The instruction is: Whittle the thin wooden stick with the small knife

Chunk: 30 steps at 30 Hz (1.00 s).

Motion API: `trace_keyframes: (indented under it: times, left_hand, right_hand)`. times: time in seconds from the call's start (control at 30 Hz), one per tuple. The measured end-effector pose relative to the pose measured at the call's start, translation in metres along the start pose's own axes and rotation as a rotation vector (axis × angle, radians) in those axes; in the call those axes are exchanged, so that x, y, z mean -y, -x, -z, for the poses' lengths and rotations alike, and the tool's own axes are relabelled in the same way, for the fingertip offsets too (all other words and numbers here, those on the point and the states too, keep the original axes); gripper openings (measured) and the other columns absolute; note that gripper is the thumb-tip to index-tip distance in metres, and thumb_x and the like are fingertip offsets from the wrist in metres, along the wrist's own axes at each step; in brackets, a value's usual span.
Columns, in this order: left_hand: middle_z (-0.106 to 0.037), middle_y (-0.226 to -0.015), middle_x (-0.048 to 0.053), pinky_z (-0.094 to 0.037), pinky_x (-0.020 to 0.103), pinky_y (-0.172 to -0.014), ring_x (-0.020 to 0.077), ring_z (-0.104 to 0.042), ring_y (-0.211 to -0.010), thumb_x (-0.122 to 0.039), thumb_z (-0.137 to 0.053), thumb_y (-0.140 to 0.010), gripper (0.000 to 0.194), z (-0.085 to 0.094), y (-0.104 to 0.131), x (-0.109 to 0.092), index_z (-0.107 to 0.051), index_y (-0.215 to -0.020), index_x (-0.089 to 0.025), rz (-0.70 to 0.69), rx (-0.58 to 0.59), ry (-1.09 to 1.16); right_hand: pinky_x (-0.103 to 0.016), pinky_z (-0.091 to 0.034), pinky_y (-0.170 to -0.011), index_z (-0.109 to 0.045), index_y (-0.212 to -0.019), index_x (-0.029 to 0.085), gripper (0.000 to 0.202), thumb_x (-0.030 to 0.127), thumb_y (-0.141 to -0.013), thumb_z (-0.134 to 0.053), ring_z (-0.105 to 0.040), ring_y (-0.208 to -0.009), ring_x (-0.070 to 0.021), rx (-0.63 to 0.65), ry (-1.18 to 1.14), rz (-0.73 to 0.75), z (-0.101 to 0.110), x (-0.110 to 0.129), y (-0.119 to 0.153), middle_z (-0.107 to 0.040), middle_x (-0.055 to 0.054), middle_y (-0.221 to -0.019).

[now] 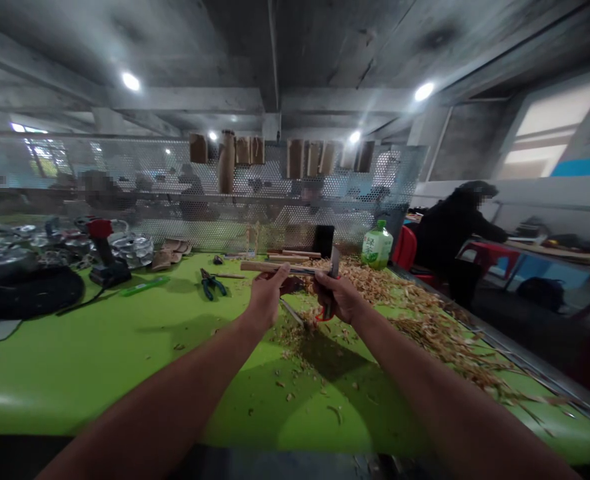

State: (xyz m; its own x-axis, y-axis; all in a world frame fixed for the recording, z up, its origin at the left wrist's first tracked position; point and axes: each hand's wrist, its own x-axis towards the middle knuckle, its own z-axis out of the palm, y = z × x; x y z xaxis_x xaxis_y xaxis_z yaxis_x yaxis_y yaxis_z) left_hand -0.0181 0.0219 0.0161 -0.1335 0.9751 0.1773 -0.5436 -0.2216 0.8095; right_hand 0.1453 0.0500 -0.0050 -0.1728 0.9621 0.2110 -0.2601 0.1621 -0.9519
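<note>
My left hand (265, 293) is closed around a light wooden stick (257, 266) held level above the green table. My right hand (342, 297) is closed by the stick's other end, gripping a tool with a broad metal blade (335, 260) that stands upright there. Whether the blade touches the wood I cannot tell; the tool's handle is mostly hidden by my fingers. Something red and curved (322, 316) shows just under my right hand. Below my hands, a thin pointed tool (293, 312) lies among wood shavings.
Pliers (211, 285), a green cutter (145, 287) and a cordless drill (105, 252) lie to the left. Wood shavings (379, 287) heap up on the right, near a green-labelled jug (377, 244). A perforated metal screen (269, 220) stands behind. A person in black (447, 230) sits at the right.
</note>
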Motion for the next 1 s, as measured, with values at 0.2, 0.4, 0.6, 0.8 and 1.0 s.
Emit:
trace_keyframes:
  times: [0.2, 0.4, 0.6, 0.8, 1.0]
  left_hand:
    - [-0.068, -0.078, 0.007, -0.053, 0.030, -0.061, 0.0155, -0.064, -0.062, -0.050, -0.076, -0.065, 0.043, 0.006, 0.005, 0.001, -0.066, -0.082, -0.012, 0.073, 0.244, -0.030]
    - [-0.068, -0.088, 0.009, -0.053, 0.029, -0.053, 0.0183, -0.065, -0.067, -0.067, -0.056, -0.076, 0.063, 0.017, 0.002, -0.006, -0.062, -0.111, -0.015, 0.220, 0.600, 0.018]
    - [-0.067, -0.087, 0.012, -0.050, 0.025, -0.048, 0.0171, -0.065, -0.064, -0.056, -0.055, -0.081, 0.048, 0.021, 0.001, -0.010, -0.061, -0.098, -0.012, 0.466, 0.766, -0.224]
    - [-0.057, -0.068, -0.002, -0.039, 0.018, -0.038, 0.0078, -0.051, -0.044, -0.026, -0.061, -0.077, 0.020, 0.013, 0.014, 0.000, -0.047, -0.090, -0.019, 0.559, 0.834, -0.345]
    - [-0.047, -0.068, -0.006, -0.027, 0.014, -0.032, 0.0012, -0.033, -0.036, -0.019, -0.056, -0.075, 0.019, 0.003, 0.016, 0.009, -0.042, -0.087, -0.021, 0.374, 0.575, -0.284]
  right_hand:
    - [-0.018, -0.030, -0.037, -0.054, -0.074, 0.018, 0.035, 0.043, -0.063, -0.076, -0.038, -0.041, -0.0045, -0.108, -0.177, 0.025, 0.012, 0.008, -0.004, -0.054, 0.007, -0.056]
    - [-0.019, -0.034, -0.037, -0.047, -0.069, 0.020, 0.028, 0.038, -0.071, -0.068, -0.033, -0.036, -0.0043, -0.153, -0.264, 0.115, 0.030, 0.019, -0.009, -0.047, 0.009, -0.051]
    - [-0.019, -0.034, -0.036, -0.047, -0.067, 0.020, 0.024, 0.034, -0.070, -0.066, -0.036, -0.036, -0.0052, -0.225, -0.168, 0.067, 0.050, 0.025, -0.012, -0.046, 0.008, -0.049]
    - [-0.020, -0.028, -0.035, -0.050, -0.070, 0.020, 0.030, 0.046, -0.073, -0.064, -0.032, -0.035, -0.0059, -0.237, 0.024, -0.015, 0.038, 0.014, -0.014, -0.046, 0.008, -0.048]
    - [-0.023, -0.033, -0.050, -0.060, -0.074, 0.019, 0.032, 0.048, -0.084, -0.050, -0.049, -0.053, -0.0133, -0.427, 0.931, 0.205, 0.021, 0.009, -0.008, -0.055, 0.000, -0.056]
